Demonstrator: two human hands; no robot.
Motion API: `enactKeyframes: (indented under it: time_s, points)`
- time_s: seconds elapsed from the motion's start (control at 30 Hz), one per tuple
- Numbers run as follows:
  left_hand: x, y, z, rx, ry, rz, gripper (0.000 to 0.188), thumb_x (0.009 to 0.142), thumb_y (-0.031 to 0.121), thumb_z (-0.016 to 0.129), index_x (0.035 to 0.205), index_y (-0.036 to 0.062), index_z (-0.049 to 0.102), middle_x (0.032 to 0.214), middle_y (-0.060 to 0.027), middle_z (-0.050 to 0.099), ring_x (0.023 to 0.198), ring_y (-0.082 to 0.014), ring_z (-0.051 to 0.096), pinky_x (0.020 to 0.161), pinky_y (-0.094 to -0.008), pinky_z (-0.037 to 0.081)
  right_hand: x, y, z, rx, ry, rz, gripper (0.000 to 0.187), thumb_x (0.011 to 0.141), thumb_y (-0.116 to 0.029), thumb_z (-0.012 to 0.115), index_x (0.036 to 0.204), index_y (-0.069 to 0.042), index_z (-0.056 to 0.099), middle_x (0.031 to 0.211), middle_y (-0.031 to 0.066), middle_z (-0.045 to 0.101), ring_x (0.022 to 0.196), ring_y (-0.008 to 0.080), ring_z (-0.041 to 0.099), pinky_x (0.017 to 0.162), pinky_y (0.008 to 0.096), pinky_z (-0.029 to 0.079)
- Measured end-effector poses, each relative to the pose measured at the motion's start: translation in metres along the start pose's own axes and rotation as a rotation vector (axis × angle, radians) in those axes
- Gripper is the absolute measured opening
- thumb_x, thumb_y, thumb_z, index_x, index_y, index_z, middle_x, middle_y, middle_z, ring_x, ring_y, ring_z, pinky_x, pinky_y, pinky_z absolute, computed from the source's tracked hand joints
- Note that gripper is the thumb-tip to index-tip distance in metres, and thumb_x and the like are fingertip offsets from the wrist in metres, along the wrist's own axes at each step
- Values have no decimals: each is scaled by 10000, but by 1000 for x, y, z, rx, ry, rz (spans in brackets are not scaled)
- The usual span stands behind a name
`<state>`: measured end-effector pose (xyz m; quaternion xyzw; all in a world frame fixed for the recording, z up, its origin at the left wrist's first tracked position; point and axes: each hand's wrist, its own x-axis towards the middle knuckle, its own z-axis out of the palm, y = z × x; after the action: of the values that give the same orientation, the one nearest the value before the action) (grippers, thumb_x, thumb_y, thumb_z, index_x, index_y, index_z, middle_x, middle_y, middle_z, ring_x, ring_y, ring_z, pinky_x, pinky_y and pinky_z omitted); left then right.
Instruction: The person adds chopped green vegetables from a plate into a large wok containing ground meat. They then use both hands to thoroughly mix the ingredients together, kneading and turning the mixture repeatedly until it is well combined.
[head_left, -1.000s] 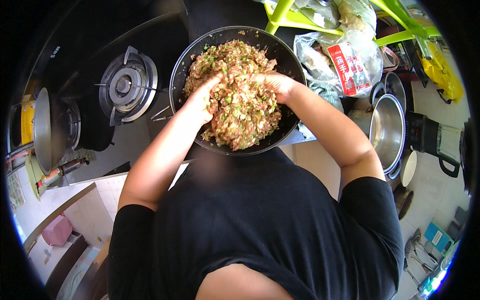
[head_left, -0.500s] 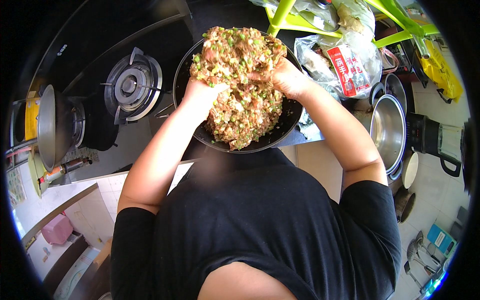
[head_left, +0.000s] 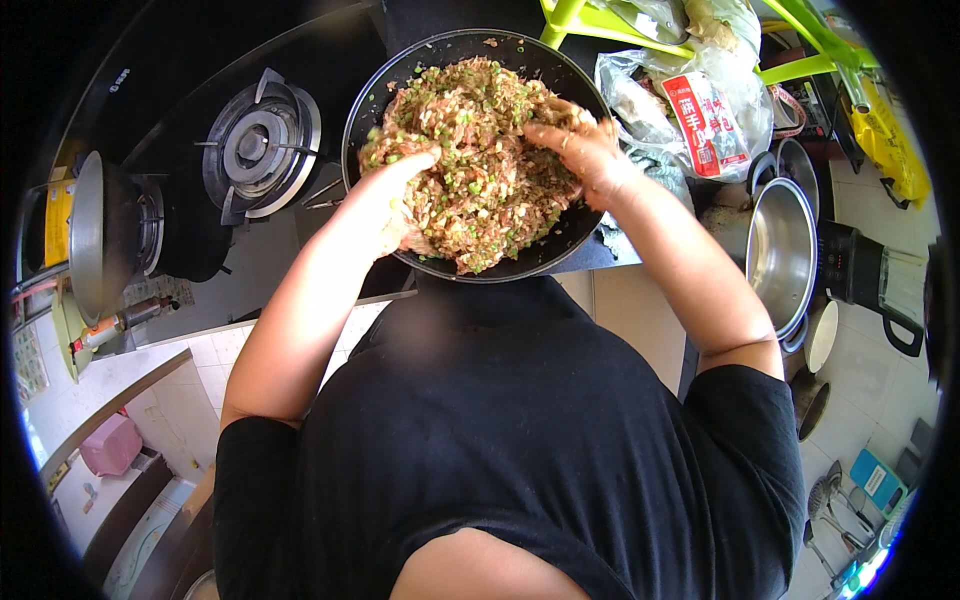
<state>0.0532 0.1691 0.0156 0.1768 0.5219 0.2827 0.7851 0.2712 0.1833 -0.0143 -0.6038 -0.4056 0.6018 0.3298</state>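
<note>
A large mound of minced meat [head_left: 480,170] mixed with chopped green bits fills much of a dark round pan [head_left: 535,262]. My left hand [head_left: 390,205] rests against the mound's left side, its thumb stretched out over the meat and its other fingers partly hidden at the edge. On the opposite side, my right hand [head_left: 592,165] touches the meat with thumb and fingers spread. Neither hand is wrapped round a lump. Bits of the mixture cling to my right fingers.
Left of the pan is a gas burner [head_left: 258,145], with a wok [head_left: 95,240] beyond it. A clear plastic bag with a red-and-white label [head_left: 705,125] lies at the right, under a green stool frame [head_left: 640,35]. A steel pot [head_left: 780,250] stands further right.
The lifted mass of meat has come down into the pan. My hands have moved apart to its two sides, and my right fingers have spread.
</note>
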Motion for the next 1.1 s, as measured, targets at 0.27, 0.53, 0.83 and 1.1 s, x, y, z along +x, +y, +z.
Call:
enactKeyframes:
  time_s: [0.27, 0.53, 0.83, 1.1]
  points:
    - [71, -29, -10, -305, -222, -116, 321, 850, 251, 514, 1081, 28, 535, 1022, -113, 596, 931, -216, 582, 831, -385, 474, 13, 24, 13, 606, -359, 308, 568, 722, -210, 688, 1206, -78, 421, 1107, 97, 551, 991, 218, 549, 862, 396, 451]
    - [44, -3, 19, 236, 119, 138, 300, 657, -53, 617, 954, -20, 582, 950, -128, 612, 886, -222, 590, 814, -338, 476, 24, 12, 7, 213, -287, -426, 483, 616, 30, 629, 1081, -21, 509, 955, 60, 614, 893, 147, 564, 797, 279, 460]
    - [62, 42, -2, 168, -300, 528, 303, 834, 127, 491, 1096, -25, 505, 1014, -126, 589, 901, -186, 591, 777, -317, 498, 12, -55, 11, 0, -135, -451, 256, 802, -107, 536, 1036, -3, 533, 929, 90, 604, 827, 141, 577, 721, 268, 470]
    - [42, 34, -17, 59, -330, 53, 154, 832, 208, 481, 839, 68, 545, 601, -24, 529, 476, -97, 509, 401, -236, 417, 2, -49, 29, -275, -71, -203, 191, 760, -113, 539, 912, -10, 588, 737, 36, 583, 654, 113, 521, 609, 244, 419]
